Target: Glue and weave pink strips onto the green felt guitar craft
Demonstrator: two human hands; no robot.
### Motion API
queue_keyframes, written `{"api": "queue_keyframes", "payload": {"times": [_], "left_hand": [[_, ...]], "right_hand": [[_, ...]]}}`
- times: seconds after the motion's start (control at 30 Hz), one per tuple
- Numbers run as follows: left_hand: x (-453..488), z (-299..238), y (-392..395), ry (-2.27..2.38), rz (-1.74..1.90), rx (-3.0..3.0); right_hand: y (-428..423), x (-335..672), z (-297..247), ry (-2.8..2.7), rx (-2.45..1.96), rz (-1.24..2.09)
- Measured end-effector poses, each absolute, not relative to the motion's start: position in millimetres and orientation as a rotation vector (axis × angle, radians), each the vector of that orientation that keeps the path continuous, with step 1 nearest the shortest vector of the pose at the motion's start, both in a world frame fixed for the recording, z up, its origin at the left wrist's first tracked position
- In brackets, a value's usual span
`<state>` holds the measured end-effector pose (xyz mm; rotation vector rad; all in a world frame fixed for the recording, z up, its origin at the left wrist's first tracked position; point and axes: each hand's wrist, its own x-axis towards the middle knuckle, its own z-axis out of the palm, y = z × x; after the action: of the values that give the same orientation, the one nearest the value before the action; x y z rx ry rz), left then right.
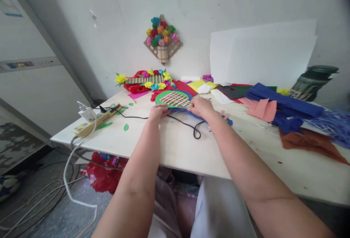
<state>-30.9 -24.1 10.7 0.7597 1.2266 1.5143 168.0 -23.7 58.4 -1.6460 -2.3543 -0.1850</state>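
Note:
In the head view, a green oval paper craft (177, 98) lies near the middle of the table, crossed by pink and white strips in a lattice. Blue paper shows under and beside it. My left hand (159, 112) is closed on its near left edge, fingers partly hidden. At its right end, my right hand (201, 106) is closed with the fingertips pinching the strips and edge; they are partly hidden by the hand itself. To the right of that hand, short pink strips (224, 115) stick out over blue paper.
A black cable (188, 124) loops in front of the craft. A power strip (97, 119) with chargers sits left, near green paper leaves (126, 127). Behind lies a flower-trimmed lattice craft (146, 80). Blue crepe paper (284, 100), brown paper (308, 142) and a dark bottle (314, 82) are right.

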Motion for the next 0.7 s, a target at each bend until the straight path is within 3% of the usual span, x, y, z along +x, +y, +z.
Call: {"api": "queue_keyframes", "payload": {"times": [0.33, 0.7], "left_hand": [[-32, 10, -23, 1.226, 1.520, 0.760], [-31, 13, -26, 1.215, 1.531, 0.714]], "right_hand": [[-23, 172, 59, -2.359, -1.632, -0.203], [-21, 175, 59, -2.361, -1.534, -0.008]]}}
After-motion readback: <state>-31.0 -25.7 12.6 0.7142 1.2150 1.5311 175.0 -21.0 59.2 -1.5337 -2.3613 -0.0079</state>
